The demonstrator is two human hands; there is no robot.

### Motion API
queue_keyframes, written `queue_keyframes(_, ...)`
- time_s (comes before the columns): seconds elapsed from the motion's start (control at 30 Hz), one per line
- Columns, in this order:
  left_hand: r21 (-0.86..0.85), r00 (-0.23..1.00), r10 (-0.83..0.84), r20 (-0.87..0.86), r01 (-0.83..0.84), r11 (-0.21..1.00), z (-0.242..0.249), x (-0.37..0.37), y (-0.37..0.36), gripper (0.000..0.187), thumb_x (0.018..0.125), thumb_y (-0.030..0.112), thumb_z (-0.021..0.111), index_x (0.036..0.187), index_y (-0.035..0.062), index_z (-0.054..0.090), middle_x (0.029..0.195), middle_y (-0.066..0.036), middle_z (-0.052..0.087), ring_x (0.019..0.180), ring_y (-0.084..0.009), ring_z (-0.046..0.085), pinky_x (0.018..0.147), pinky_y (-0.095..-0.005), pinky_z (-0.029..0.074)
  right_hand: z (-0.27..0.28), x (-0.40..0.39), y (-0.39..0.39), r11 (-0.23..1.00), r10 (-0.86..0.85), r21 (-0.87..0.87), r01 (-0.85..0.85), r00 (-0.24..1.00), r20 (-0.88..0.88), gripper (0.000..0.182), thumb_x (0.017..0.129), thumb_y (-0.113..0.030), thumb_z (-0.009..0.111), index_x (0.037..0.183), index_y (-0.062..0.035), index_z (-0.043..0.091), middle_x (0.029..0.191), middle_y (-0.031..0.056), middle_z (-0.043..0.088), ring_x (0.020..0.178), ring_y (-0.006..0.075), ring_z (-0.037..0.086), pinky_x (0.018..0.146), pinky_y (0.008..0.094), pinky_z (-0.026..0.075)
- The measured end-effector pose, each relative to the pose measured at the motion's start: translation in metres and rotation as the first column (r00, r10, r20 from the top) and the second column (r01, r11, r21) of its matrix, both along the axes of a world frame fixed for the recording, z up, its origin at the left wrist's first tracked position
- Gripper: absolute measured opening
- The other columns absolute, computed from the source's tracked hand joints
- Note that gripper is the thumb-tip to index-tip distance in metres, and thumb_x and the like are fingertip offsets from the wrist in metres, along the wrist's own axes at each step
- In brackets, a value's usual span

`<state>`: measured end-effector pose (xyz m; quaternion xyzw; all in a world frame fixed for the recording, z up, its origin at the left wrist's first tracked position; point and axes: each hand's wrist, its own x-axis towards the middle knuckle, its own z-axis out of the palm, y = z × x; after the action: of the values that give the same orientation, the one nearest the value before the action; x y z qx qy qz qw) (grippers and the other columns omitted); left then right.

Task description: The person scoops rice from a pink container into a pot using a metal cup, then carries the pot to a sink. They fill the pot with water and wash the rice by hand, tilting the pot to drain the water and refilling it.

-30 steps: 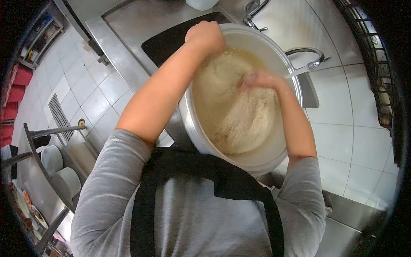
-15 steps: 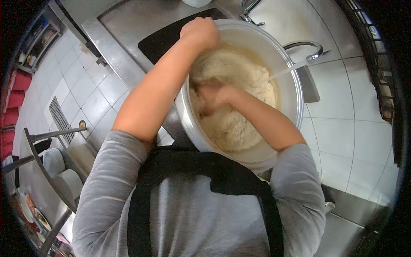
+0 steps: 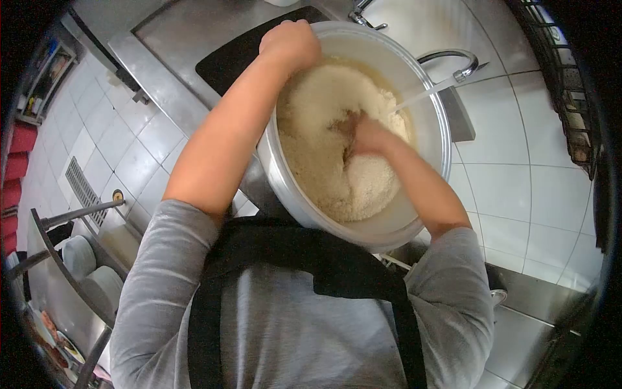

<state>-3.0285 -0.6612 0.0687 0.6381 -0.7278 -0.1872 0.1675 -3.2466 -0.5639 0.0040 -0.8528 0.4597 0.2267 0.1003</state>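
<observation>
A large, deep metal pot [image 3: 435, 139] sits tilted in the view, holding pale rice-like grains [image 3: 369, 188] in cloudy water. My left hand [image 3: 291, 44] is closed over the pot's far-left rim. Inside the pot, my right hand [image 3: 364, 135] reaches down into the wet grains near the middle. Its fingers are partly sunk and smeared by motion, so their pose is hidden. From the curved tap [image 3: 463, 68] on the right, a thin stream of water [image 3: 421, 96] runs into the pot beside my right hand.
A black mat [image 3: 240, 65] lies on the steel counter [image 3: 162, 74] behind my left arm. White tiles [image 3: 495, 129] cover the area to the right, with a black rack [image 3: 560, 84] beyond. At the lower left, a metal shelf holds stacked white dishes [image 3: 100, 285].
My right hand has swept rightward through the grains, away from the pot's left wall. My left hand stays on the rim. The whole view has shifted slightly.
</observation>
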Motion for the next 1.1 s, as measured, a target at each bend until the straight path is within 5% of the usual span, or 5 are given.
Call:
queue_keyframes(0.37,-0.116,0.993,-0.101,0.059,0.107,0.987,-0.016,0.007,-0.01,0.034,0.079,0.021,0.045,0.108,0.003,0.051,0.105,-0.02,0.056,0.096,-0.0352,0.056,0.082,-0.0431,0.045,-0.04,-0.143,-0.013,0.446,-0.895,0.309,0.84,0.428,0.126,0.061,0.087,-0.051,0.037,0.133,-0.0111,0.033,0.137,0.0161,0.03,0.124,0.0275,0.034,0.101,0.0395,0.027)
queue_keyframes(0.63,-0.049,0.992,-0.122,0.043,0.124,0.991,0.0,0.007,0.002,0.036,0.079,0.018,0.044,0.109,-0.0011,0.051,0.114,-0.022,0.051,0.103,-0.0316,0.053,0.086,-0.0377,0.044,0.039,-0.095,0.018,-0.057,-0.944,0.873,0.485,-0.311,0.112,0.076,0.083,-0.061,0.033,0.139,-0.0143,0.014,0.144,0.0136,0.008,0.131,0.0351,0.012,0.098,0.0579,0.022)
queue_keyframes(0.7,-0.06,0.994,-0.112,0.012,0.113,0.992,0.0,0.008,0.003,0.035,0.079,0.017,0.044,0.108,-0.0013,0.052,0.113,-0.022,0.051,0.102,-0.0316,0.054,0.085,-0.0378,0.044,0.035,-0.091,0.035,-0.134,-0.984,0.699,0.703,-0.175,-0.013,0.076,0.083,-0.062,0.032,0.139,-0.0161,0.011,0.144,0.0139,0.007,0.132,0.0346,0.01,0.096,0.059,0.024)
queue_keyframes(0.8,-0.046,0.996,-0.088,-0.027,0.087,0.995,0.003,0.011,0.005,0.036,0.079,0.016,0.044,0.109,-0.0017,0.051,0.112,-0.022,0.051,0.102,-0.0316,0.053,0.085,-0.0375,0.044,0.019,-0.055,0.078,0.032,-0.993,0.557,0.83,0.09,-0.076,0.075,0.083,-0.063,0.029,0.14,-0.0165,0.011,0.145,0.0143,0.005,0.132,0.0355,0.01,0.098,0.061,0.019)
queue_keyframes(1.1,-0.08,0.998,-0.06,0.018,0.062,0.995,-0.016,0.003,-0.005,0.035,0.08,0.019,0.044,0.111,0.0037,0.049,0.112,-0.02,0.051,0.1,-0.0342,0.054,0.084,-0.0432,0.044,-0.019,-0.091,0.026,0.005,-0.745,0.932,0.363,-0.62,0.245,0.069,0.087,-0.056,0.028,0.135,-0.0078,0.018,0.138,0.0152,0.022,0.126,0.0333,0.022,0.1,0.0528,0.017)
